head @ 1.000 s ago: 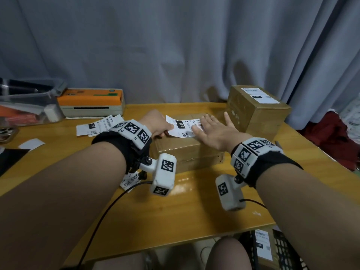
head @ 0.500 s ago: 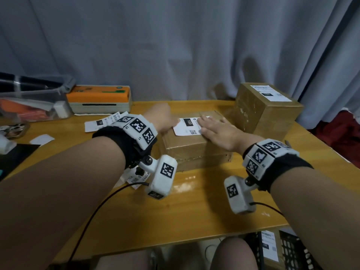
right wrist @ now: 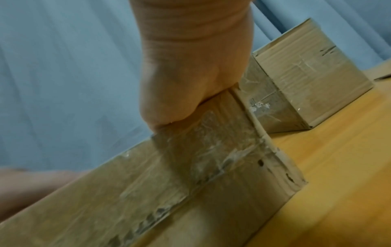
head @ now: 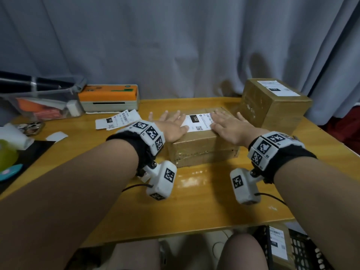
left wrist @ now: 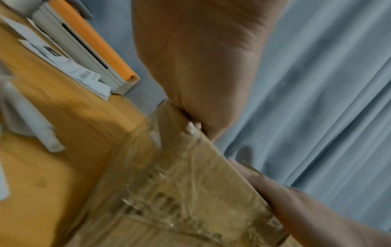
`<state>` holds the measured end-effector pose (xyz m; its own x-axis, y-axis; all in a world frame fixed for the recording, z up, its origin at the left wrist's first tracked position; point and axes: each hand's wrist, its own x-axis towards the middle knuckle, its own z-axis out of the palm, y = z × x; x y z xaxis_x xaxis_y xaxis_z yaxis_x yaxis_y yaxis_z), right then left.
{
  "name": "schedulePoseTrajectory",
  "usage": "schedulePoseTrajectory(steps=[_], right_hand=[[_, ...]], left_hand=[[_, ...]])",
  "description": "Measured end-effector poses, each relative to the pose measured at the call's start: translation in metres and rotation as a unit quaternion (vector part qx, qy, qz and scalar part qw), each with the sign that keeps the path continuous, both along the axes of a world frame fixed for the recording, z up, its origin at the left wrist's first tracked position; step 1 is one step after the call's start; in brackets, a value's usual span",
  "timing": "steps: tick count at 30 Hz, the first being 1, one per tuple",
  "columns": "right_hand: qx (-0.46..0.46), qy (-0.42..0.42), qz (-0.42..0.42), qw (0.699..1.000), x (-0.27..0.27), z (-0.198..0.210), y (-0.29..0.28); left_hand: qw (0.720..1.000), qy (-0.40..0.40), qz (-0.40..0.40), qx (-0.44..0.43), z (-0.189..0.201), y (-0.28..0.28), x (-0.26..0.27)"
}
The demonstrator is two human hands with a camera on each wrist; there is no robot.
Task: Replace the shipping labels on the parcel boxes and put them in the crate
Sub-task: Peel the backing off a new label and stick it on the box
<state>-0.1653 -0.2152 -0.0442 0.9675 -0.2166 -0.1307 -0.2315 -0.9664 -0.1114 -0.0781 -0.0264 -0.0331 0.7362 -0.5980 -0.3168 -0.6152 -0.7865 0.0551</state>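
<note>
A flat taped cardboard parcel box lies at the middle of the wooden table. A white shipping label lies on its top. My left hand lies flat with straight fingers on the box's left part, at the label's left edge. On the right part my right hand presses flat on the label's right end. The wrist views show each palm heel on the box's top edge. A taller labelled box stands at the back right. A black crate under the table's front right holds a labelled box.
An orange-topped label printer stands at the back left, with loose labels in front of it. A clear bin, a phone and a green object crowd the left side. A grey curtain hangs behind.
My left hand went from holding the label's left end to lying flat on the box. The right hand slid toward the label's right end. The head view shifted.
</note>
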Motion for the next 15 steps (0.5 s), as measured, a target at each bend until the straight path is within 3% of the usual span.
schedulePoseTrajectory(steps=[4,8,15], right_hand=[[-0.003,0.007,-0.026,1.000,-0.002,0.001,-0.003],[-0.063,0.005,-0.018,0.998,0.003,0.001,0.006],[0.000,0.003,0.043,0.999,0.006,0.002,0.026]], left_hand=[[1.000,0.003,-0.008,-0.016,0.000,0.017,0.006],[0.998,0.000,-0.029,-0.048,-0.003,0.021,0.010],[0.995,0.042,-0.056,-0.068,-0.004,0.024,0.021]])
